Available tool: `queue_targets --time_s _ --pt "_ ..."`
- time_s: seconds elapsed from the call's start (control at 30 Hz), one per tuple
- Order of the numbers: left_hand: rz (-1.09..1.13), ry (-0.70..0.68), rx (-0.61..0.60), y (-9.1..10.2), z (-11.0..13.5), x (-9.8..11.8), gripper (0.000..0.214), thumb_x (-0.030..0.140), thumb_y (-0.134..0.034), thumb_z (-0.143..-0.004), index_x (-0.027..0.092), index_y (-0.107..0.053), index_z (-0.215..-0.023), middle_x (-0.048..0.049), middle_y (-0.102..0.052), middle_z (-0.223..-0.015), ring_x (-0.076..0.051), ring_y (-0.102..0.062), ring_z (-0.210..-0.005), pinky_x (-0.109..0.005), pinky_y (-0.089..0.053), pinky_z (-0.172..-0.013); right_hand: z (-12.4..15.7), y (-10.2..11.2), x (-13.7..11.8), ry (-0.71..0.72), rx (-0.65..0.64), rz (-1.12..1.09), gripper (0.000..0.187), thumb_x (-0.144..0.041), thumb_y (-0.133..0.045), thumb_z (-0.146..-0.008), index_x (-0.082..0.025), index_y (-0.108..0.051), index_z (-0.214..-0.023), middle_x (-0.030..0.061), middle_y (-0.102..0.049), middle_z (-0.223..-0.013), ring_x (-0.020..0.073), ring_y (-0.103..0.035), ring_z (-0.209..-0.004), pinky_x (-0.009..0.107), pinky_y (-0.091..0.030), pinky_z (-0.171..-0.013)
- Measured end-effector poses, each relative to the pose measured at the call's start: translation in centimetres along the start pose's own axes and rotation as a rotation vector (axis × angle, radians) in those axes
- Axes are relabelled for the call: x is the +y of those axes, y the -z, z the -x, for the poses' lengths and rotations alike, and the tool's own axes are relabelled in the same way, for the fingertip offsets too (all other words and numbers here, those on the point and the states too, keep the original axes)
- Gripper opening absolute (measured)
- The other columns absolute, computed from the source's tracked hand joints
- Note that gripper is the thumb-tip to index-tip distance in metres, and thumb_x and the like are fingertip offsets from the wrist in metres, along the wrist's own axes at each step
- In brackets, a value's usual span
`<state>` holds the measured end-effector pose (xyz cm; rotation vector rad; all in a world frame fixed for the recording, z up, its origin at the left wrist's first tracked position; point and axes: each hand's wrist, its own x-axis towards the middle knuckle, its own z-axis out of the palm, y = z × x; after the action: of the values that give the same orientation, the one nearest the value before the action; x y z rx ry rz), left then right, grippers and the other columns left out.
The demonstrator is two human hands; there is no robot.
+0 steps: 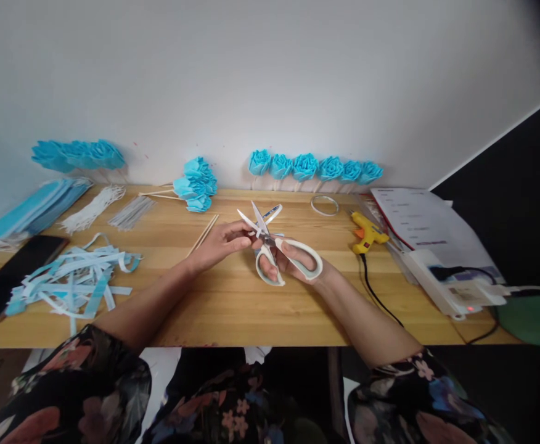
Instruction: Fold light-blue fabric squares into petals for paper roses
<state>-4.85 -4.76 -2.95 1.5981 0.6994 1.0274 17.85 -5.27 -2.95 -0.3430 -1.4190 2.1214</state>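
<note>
White-handled scissors [298, 256] are in my right hand [293, 259], the thumb and fingers through the handle loops. Their blades are spread apart and point away from me. My left hand [226, 242] is closed in a pinch beside the blades; a small pale bit shows at its fingertips, too small to name. Behind the blades lies a white ring with blue printing [272, 214], partly covered. Two thin wooden sticks [204, 235] rest on the table just past my left hand.
Blue paper-like flowers [305, 166] on sticks lean along the wall, and more [196, 185] lie mid-table. At left are cut strips [73, 277], a phone [18, 277], face masks [36, 209], white cords [93, 208] and wires [131, 213]. A yellow glue gun [367, 233] and power strip [441, 283] sit right.
</note>
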Motion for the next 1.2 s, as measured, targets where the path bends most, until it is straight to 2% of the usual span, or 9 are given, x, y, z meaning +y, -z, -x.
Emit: queue_targets --time_s 0.1,0.17,0.33,0.43,0.57,0.67,0.93,1.07,1.2 --pt "-0.014 0.001 0.011 0.0 0.1 -0.2 0.027 0.042 -0.067 -0.092 0.020 -0.075 -0.106 -0.0074 -0.074 -0.110 -0.022 -0.066 -0.106 -0.034 -0.047 -0.097 0.1 -0.2 -0.1 -0.001 0.030 -0.023 0.056 -0.063 -0.063 -0.088 -0.014 -0.063 -0.116 0.0008 -0.062 -0.074 0.0102 -0.054 -0.054 0.023 -0.046 -0.048" --pt "-0.037 0.012 0.029 -0.2 0.0 -0.2 0.025 0.040 -0.066 -0.093 0.019 -0.076 -0.102 -0.0069 -0.074 -0.105 -0.020 -0.067 -0.101 -0.032 -0.049 -0.093 0.2 -0.3 -0.1 -0.001 0.041 -0.011 0.056 -0.062 -0.063 -0.088 -0.014 -0.064 -0.116 -0.0001 -0.060 -0.072 0.0092 -0.052 -0.052 0.022 -0.043 -0.046" --pt "-0.055 0.043 0.181 -1.0 -0.3 0.3 0.031 0.047 -0.073 -0.083 0.016 -0.076 -0.083 -0.0059 -0.072 -0.084 -0.016 -0.063 -0.075 -0.027 -0.050 -0.067 0.7 -0.7 -0.2 -0.028 -0.036 0.084 0.056 -0.059 -0.067 -0.087 -0.012 -0.064 -0.118 -0.0007 -0.060 -0.071 0.0058 -0.047 -0.047 0.019 -0.038 -0.043" --pt "0.013 0.112 0.302 -1.0 -0.4 0.3 0.031 0.045 -0.074 -0.081 0.015 -0.074 -0.082 -0.0033 -0.068 -0.074 -0.012 -0.057 -0.063 -0.024 -0.046 -0.059 1.0 -0.9 -0.5 -0.071 -0.089 0.154 0.059 -0.060 -0.069 -0.085 -0.013 -0.062 -0.119 0.0009 -0.061 -0.076 0.0061 -0.048 -0.051 0.020 -0.037 -0.046" --pt "0.196 0.134 0.359 -0.5 -0.6 0.0 0.031 0.044 -0.074 -0.080 0.014 -0.067 -0.075 -0.0018 -0.064 -0.067 -0.011 -0.056 -0.061 -0.024 -0.045 -0.061 1.1 -0.5 -0.6 0.043 -0.048 0.183 0.056 -0.061 -0.059 -0.091 -0.016 -0.059 -0.124 0.0026 -0.059 -0.080 0.0092 -0.049 -0.058 0.023 -0.037 -0.050" --pt "0.303 0.137 0.350 -0.2 -0.7 -0.2 0.037 0.048 -0.073 -0.079 0.014 -0.062 -0.072 -0.0026 -0.062 -0.067 -0.011 -0.056 -0.060 -0.024 -0.044 -0.058 1.2 0.0 -0.7 0.054 -0.037 0.184 0.052 -0.059 -0.054 -0.094 -0.017 -0.058 -0.124 0.0033 -0.059 -0.079 0.0108 -0.050 -0.059 0.024 -0.038 -0.050" --pt "0.447 0.171 0.292 0.0 -1.1 -0.3 0.050 0.063 -0.066 -0.083 0.015 -0.059 -0.072 -0.0024 -0.059 -0.065 -0.012 -0.057 -0.058 -0.024 -0.045 -0.055 1.3 0.2 -1.1 -0.031 -0.036 0.217 0.054 -0.061 -0.059 -0.092 -0.014 -0.061 -0.119 0.0050 -0.063 -0.082 0.0104 -0.057 -0.059 0.022 -0.042 -0.048" --pt "0.455 0.191 0.214 -0.1 -0.9 -0.4 0.056 0.070 -0.068 -0.079 0.014 -0.062 -0.079 -0.0054 -0.064 -0.071 -0.016 -0.063 -0.064 -0.028 -0.050 -0.060 1.2 0.2 -1.0 -0.052 -0.031 0.220 0.055 -0.059 -0.058 -0.093 -0.013 -0.060 -0.123 0.0059 -0.064 -0.083 0.0107 -0.059 -0.060 0.022 -0.045 -0.050" --pt "0.409 0.160 0.125 -0.6 -0.5 -0.9 0.056 0.068 -0.067 -0.081 0.012 -0.067 -0.087 -0.0092 -0.069 -0.079 -0.018 -0.065 -0.072 -0.031 -0.053 -0.070 1.1 0.2 -0.8 -0.034 -0.034 0.225 0.055 -0.059 -0.059 -0.093 -0.013 -0.061 -0.123 0.0060 -0.065 -0.084 0.0106 -0.059 -0.061 0.022 -0.046 -0.051"
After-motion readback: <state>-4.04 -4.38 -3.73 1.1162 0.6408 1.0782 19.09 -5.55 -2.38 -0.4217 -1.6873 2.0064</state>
